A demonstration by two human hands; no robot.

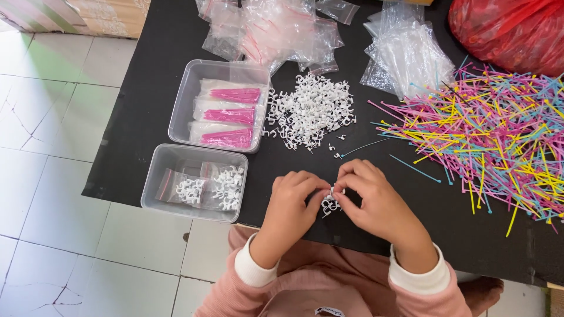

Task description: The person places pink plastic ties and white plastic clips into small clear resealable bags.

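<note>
bagging step, seemingly: left hand and right hand pinching small clear bag of white plastic cable clips above black bench edge. next likely calls for firm seal.

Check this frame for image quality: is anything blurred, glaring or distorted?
Head view: even, soft daylight, sharp overall; left hand and right hand crisp on the small bag of white clips. Mild glare on the clear plastic bags and the red bag; slight wide-angle bending at the black mat edges.
</note>
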